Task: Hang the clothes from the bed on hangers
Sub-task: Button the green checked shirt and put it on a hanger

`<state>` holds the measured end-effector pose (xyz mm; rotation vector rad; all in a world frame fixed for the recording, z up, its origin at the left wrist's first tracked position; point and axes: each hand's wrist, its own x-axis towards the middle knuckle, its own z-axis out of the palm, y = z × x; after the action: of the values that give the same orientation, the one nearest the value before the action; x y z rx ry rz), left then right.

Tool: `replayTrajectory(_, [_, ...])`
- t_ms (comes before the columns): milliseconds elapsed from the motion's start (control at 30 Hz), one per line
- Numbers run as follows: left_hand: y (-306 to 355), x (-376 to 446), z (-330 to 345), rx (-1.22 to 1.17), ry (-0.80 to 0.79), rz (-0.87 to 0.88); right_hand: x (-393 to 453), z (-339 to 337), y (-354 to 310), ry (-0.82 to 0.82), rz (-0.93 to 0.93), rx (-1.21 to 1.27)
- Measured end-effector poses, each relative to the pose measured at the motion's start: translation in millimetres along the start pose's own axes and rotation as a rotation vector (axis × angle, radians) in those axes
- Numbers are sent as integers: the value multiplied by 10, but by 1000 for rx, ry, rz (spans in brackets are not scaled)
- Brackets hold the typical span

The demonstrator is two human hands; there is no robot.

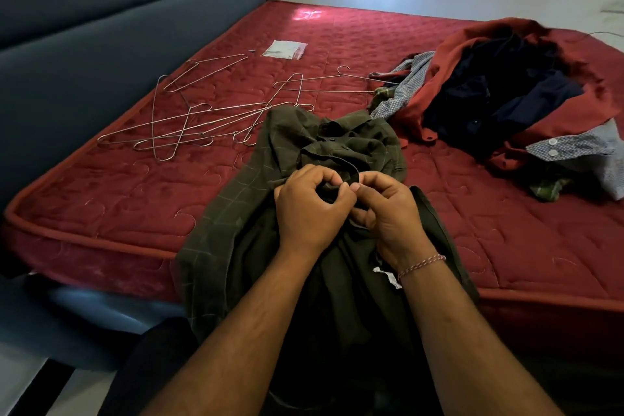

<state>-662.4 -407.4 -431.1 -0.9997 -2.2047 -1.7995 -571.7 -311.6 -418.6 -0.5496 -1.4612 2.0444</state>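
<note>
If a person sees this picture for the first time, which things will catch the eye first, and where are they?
First, the two hands, left and right, in the centre, both pinching the front of a dark green shirt that lies over the near edge of the red mattress. Next, the tangle of wire hangers to the left behind it, and the heap of clothes at the right.

Shirt in my grip: dark olive checked shirt [304, 159], crumpled, draped over the bed's near edge.
Hangers: bare wire hangers [189, 118], tangled flat, far-left.
Pile: heaped clothes [506, 94], far-right.
</note>
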Motion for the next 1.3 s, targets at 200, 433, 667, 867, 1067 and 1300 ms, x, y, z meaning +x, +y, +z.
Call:
replayTrajectory(200, [-115, -159, -11, 62, 46, 19, -77, -14, 111, 44, -62, -106])
replayTrajectory(433, [-124, -164, -6, 75, -15, 66, -127, -21, 138, 66, -119, -127])
replayTrajectory(667, [-134, -181, -30, 53, 148, -19, -155, -17, 180, 116, -166, -195])
replayTrajectory(867, [-133, -214, -60, 41, 49, 52, -185, 0, 172, 78, -196, -255])
replayTrajectory(1067, [-132, -223, -82, -11, 37, 54, -195, 4, 164, 68, -201, -255])
replayTrajectory(1300, [-115, -212, -95, -34, 41, 22, -205, -2, 166, 68, -212, -278])
